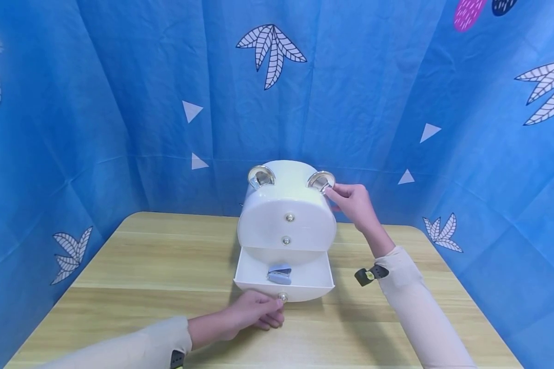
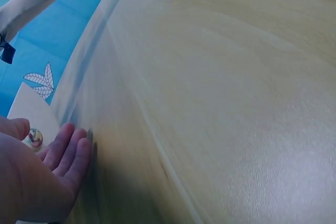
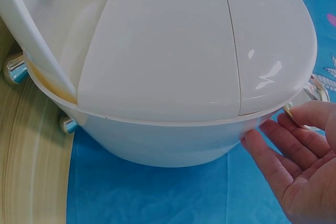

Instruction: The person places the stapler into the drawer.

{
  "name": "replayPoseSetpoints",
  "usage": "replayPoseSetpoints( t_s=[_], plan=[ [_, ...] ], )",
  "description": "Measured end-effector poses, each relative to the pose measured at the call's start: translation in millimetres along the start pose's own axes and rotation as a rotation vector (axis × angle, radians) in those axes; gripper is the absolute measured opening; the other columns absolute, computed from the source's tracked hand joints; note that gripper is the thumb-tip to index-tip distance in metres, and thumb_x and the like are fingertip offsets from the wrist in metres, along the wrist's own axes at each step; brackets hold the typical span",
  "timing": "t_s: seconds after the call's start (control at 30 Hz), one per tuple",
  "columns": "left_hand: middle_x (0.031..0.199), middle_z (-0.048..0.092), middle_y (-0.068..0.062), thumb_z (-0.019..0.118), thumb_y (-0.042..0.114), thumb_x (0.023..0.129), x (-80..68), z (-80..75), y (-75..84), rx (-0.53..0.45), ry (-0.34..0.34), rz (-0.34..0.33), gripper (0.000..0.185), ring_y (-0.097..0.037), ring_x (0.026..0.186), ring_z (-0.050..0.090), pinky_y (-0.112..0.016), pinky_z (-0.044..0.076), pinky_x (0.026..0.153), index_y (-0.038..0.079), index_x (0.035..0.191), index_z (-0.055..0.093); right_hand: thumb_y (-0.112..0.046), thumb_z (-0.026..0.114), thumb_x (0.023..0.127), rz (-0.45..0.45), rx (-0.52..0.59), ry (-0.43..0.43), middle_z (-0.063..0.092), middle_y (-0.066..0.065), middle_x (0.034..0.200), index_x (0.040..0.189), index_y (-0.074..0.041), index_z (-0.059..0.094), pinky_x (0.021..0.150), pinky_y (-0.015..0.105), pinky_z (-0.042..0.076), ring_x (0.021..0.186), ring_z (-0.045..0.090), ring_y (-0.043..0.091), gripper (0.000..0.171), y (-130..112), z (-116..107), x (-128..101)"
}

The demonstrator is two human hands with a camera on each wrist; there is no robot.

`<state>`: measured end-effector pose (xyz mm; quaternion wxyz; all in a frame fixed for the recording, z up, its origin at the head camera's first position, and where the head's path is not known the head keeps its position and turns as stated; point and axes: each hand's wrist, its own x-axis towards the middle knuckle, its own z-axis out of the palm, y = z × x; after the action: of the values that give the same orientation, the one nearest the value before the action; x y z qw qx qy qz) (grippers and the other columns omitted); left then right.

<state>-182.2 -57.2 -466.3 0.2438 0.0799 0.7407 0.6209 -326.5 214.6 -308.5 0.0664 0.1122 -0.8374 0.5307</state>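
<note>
A white drawer box [image 1: 283, 205] with two shiny metallic ears on top stands on the table. Its bottom drawer [image 1: 254, 282] is pulled out, and a blue stapler [image 1: 279, 273] lies inside. My left hand [image 1: 254, 311] is at the front of this drawer, thumb and index finger pinching its round knob [image 1: 283, 296]; the other fingers extend below it, as the left wrist view shows. With my right hand [image 1: 354, 204] I pinch the edge of the right ear [image 1: 320, 180]. In the right wrist view, fingertips [image 3: 253, 139] of that hand rest along the side of the box.
Two upper drawers with knobs [image 1: 290, 218] are closed. The wooden table [image 1: 166, 266] extends around the box, and a blue patterned curtain [image 1: 258, 118] hangs behind and at both sides. A dark strap [image 1: 371, 274] sits at my right cuff.
</note>
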Motion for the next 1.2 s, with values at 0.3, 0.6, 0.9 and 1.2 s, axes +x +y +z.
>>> replayPoseSetpoints(
  t_s=[0.3, 0.6, 0.9, 1.2],
  plan=[
    [0.093, 0.079, -0.015, 0.067, 0.032, 0.098, 3.8, 4.2, -3.0, -0.045, 0.043, 0.035, 0.04, -0.022, 0.084, 0.077, -0.035, 0.063, 0.077, -0.006, 0.106, 0.073, -0.027, 0.066, 0.1, 0.003, -0.008, -0.002, 0.067, 0.02, 0.132, 0.132, -0.003, 0.067, 0.089, 0.045, 0.06, 0.126, 0.064, 0.034, 0.04, -0.6, -0.3, -0.9],
    [0.093, 0.079, -0.015, 0.067, 0.029, 0.098, 3.3, 6.5, -0.8, -0.063, 0.061, 0.049, 0.038, -0.023, 0.084, 0.077, -0.034, 0.063, 0.077, -0.007, 0.106, 0.073, -0.029, 0.066, 0.1, -0.004, -0.015, 0.001, 0.069, 0.019, 0.131, 0.131, -0.004, 0.068, 0.086, 0.042, 0.061, 0.124, 0.065, 0.033, 0.04, -0.5, -0.8, -1.6],
    [0.092, 0.079, -0.015, 0.068, 0.026, 0.097, 6.4, 6.9, -0.5, -0.078, 0.086, 0.057, 0.035, -0.021, 0.079, 0.077, -0.035, 0.063, 0.076, -0.008, 0.106, 0.072, -0.029, 0.066, 0.1, -0.007, -0.009, -0.002, 0.068, 0.019, 0.131, 0.132, -0.004, 0.068, 0.087, 0.042, 0.061, 0.125, 0.064, 0.034, 0.04, 0.2, -0.6, -0.6],
    [0.092, 0.078, -0.017, 0.068, 0.023, 0.097, 9.3, 7.3, 2.7, -0.085, 0.089, 0.071, 0.034, -0.021, 0.078, 0.077, -0.035, 0.064, 0.075, -0.01, 0.107, 0.071, -0.029, 0.065, 0.101, -0.014, -0.019, 0.001, 0.069, 0.021, 0.129, 0.131, -0.003, 0.068, 0.088, 0.048, 0.059, 0.123, 0.065, 0.034, 0.04, 0.8, -0.7, 0.8]
  ],
)
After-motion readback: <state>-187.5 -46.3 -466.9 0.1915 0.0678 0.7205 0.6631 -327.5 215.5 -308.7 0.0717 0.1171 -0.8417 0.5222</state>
